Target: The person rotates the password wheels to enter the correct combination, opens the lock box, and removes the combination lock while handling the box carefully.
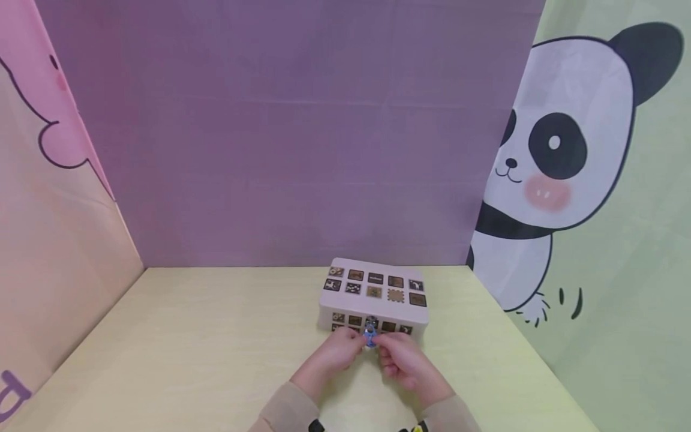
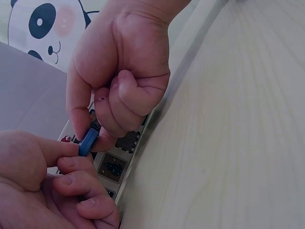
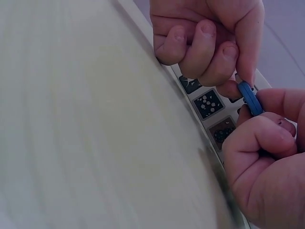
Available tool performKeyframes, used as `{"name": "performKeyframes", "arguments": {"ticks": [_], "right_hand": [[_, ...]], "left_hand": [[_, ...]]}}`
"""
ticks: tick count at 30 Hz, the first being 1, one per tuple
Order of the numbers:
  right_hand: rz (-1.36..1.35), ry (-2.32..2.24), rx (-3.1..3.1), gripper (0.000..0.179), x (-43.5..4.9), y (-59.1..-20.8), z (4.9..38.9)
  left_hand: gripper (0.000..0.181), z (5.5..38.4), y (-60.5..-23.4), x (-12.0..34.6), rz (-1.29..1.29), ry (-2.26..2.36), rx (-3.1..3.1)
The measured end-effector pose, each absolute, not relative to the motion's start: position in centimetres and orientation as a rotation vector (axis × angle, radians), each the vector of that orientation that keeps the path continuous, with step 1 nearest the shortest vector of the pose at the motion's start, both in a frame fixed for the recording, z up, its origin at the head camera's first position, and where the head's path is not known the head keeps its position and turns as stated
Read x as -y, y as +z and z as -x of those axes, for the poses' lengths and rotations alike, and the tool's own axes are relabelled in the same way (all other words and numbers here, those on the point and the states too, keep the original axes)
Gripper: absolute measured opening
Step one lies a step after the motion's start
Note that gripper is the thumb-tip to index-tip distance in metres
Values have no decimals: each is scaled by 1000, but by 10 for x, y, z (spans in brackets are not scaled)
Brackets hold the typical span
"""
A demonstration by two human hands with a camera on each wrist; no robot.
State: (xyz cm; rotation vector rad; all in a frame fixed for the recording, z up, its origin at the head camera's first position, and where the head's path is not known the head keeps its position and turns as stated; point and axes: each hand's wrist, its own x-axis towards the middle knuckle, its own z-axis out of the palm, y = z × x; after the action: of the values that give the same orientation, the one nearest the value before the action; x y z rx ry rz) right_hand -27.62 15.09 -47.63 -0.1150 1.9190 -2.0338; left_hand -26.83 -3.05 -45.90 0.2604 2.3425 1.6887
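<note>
A small blue padlock (image 1: 370, 338) hangs at the clasp (image 1: 371, 322) on the front of a white box (image 1: 372, 307) printed with rows of small square pictures. My left hand (image 1: 339, 348) pinches the padlock from the left between thumb and forefinger. From the other side my right hand (image 1: 402, 358) pinches it too, its other fingers curled under. Both wrist views show the blue body (image 2: 88, 142) edge-on between the fingertips of the two hands. Fingers cover part of the padlock and of the box front.
The box stands on a pale wooden table (image 1: 216, 342) toward its back edge. Behind rises a purple cloth wall (image 1: 291, 144). A panda print (image 1: 583, 132) covers the right wall, and a pink figure (image 1: 38, 66) decorates the left one.
</note>
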Motion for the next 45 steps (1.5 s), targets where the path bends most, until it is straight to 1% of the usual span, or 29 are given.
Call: {"name": "performKeyframes", "arguments": {"ticks": [45], "right_hand": [[80, -2022, -1976, 20, -147, -478, 277]], "left_hand": [[35, 270, -458, 29, -264, 1681, -2333]]}}
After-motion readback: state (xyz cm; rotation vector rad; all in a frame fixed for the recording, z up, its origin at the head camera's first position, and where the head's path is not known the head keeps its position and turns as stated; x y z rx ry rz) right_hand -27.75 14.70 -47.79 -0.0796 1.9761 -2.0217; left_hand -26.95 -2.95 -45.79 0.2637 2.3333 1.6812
